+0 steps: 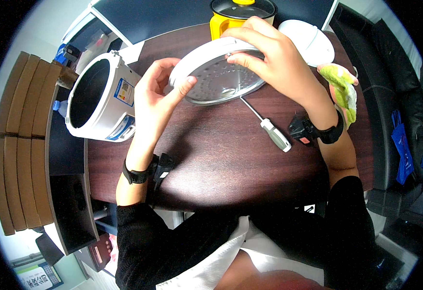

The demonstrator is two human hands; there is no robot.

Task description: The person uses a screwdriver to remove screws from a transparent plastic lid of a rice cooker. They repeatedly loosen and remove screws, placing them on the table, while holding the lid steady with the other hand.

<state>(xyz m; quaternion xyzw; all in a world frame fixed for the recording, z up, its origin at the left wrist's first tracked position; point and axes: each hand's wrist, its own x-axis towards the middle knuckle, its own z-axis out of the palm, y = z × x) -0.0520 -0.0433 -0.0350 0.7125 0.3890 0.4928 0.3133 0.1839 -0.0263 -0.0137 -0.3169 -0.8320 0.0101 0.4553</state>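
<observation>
Both hands hold up a round white rice cooker lid (216,84) above the table, tilted so that its shiny metal inner face shows, dotted with small bumps or drops. My left hand (155,92) grips the left rim, thumb on the near side and fingers behind. My right hand (274,55) holds the far right part of the rim, its thumb pressed against the inner edge. To the left stands the white rice cooker body (124,108), lidless, with a dark inside. A screwdriver (276,135) with a grey and white handle lies just below the lid.
At the back is a yellow pot (218,26) with a glass lid. Right of it lies a round white piece (308,43), and a green and white cloth (342,89) rests by the table's right edge. Brown boxes (20,145) are stacked at far left; a black sofa (390,106) is at right.
</observation>
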